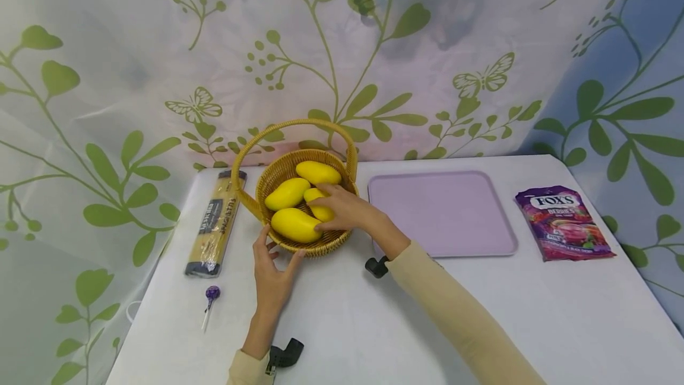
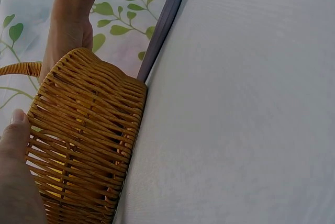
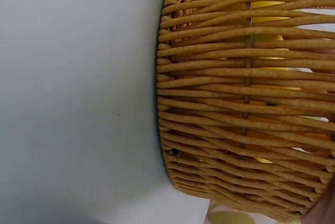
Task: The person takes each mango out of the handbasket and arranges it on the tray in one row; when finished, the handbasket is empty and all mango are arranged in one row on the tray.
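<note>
A woven basket (image 1: 320, 249) with a tall arched handle holds several yellow mangoes, among them one at the front (image 1: 295, 225) and one at the back (image 1: 318, 172). My right hand (image 1: 347, 208) reaches in over the basket's right rim. Its fingers and thumb grip the right-hand mango (image 1: 319, 205), partly covering it. At the front left, my left hand (image 1: 272, 275) rests against the outside of the basket, thumb and fingers spread. The left wrist view has the left thumb (image 2: 17, 132) right at the rim. In the right wrist view, woven wall (image 3: 251, 88) hides the right hand's grip.
A lilac tray (image 1: 443, 214) lies right of the basket, with a purple FOX'S candy bag (image 1: 564, 223) beyond it. To the left are a spaghetti pack (image 1: 216, 224) and a purple-wrapped lollipop (image 1: 212, 294). A patterned curtain (image 1: 320, 52) hangs behind the white table (image 1: 342, 325).
</note>
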A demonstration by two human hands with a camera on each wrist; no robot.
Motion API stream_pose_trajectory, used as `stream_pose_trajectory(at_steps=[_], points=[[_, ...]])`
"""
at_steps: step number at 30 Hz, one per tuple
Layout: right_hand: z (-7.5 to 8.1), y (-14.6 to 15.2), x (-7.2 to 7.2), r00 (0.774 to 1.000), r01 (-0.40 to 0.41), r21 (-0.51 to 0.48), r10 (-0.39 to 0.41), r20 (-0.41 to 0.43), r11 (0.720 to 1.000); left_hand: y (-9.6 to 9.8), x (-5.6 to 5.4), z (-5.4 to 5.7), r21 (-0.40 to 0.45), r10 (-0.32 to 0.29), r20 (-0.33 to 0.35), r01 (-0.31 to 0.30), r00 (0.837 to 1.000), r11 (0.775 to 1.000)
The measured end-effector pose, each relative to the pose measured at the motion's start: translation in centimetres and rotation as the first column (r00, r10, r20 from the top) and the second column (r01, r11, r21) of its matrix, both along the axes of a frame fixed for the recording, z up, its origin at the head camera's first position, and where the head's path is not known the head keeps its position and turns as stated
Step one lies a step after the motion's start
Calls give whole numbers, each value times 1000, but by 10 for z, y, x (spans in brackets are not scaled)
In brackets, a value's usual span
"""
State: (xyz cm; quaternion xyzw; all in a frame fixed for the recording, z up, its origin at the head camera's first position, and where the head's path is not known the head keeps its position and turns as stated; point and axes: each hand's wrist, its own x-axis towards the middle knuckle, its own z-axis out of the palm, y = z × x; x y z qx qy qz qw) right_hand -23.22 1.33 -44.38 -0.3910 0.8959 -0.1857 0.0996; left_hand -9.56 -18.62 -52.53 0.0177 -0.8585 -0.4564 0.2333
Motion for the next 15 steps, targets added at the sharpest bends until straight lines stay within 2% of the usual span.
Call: stream_pose_trajectory(at_steps=[15], points=[[0, 3, -3, 1000, -25, -55, 25, -10, 998, 1, 0, 1, -8, -2, -20, 2, 1000, 1000]])
